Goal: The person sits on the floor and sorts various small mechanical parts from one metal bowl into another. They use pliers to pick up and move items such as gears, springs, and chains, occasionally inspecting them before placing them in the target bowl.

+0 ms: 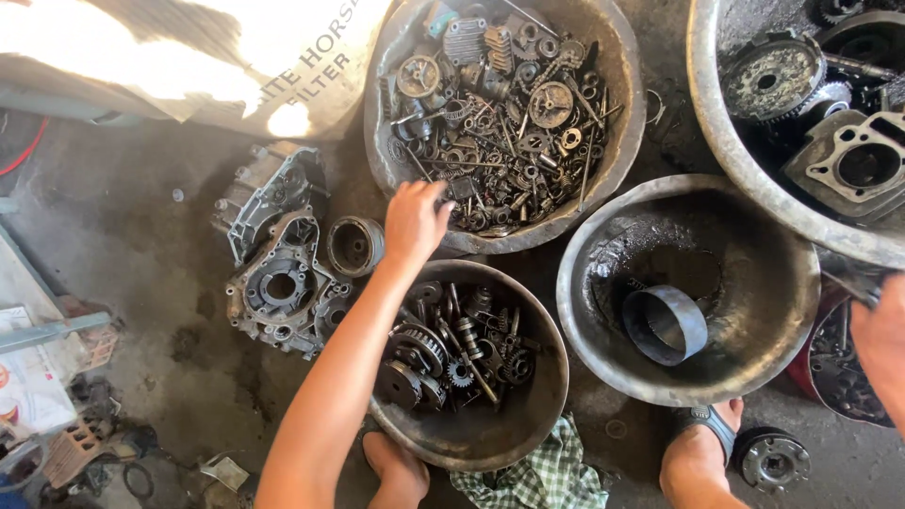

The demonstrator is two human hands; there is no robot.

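Head view: the left hand [415,221] reaches, fingers loosely spread, into the bowl of small parts [500,113]; gears already lie in the near bowl [471,377]; much remains unsorted. The right hand [881,344], at the frame edge, cannot be read.

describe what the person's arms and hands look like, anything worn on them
Both arms are bare, with no sleeves in view. The left hand wears no glove, ring, watch or band, and its forearm is uncovered along its full visible length. The right hand shows only partly at the frame's edge, also ungloved; its fingers are out of view.
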